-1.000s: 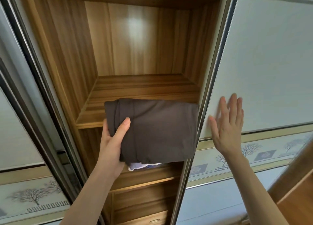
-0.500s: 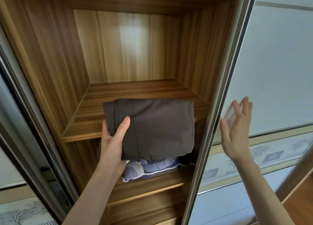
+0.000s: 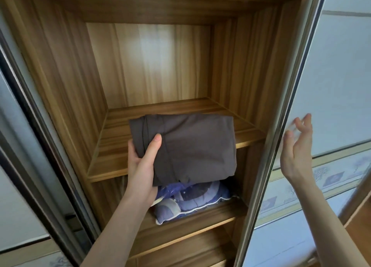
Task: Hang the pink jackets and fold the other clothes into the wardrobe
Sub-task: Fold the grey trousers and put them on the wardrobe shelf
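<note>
While our left hand (image 3: 143, 166) gripped the folded dark brown garment (image 3: 186, 146) by its left edge, thumb on top and fingers curled beneath, we judged the step in hand to be the putting away of a folded piece into the wardrobe (image 3: 66, 81). We held the bundle in the air at the mouth of the open compartment, its far edge over the front of the upper wooden shelf (image 3: 112, 146) and its near edge hanging out above the lower shelf (image 3: 192, 224), where a blue patterned cushion or bedding piece (image 3: 190, 198) lay. Whether the garment touched the upper shelf we could not tell. Our right hand (image 3: 295, 152) held nothing, its fingers loosely spread, just in front of the pale sliding door (image 3: 337, 81); it was blurred, and we could not say whether it touched the panel. The next move, as we judged it, called for sliding the bundle level and deeper onto the upper shelf, then letting go without dragging the folds loose. The garment looked soft and matte, folded into a neat, thickish rectangle, with a seam near the thumb and a slightly rumpled lower corner.
</note>
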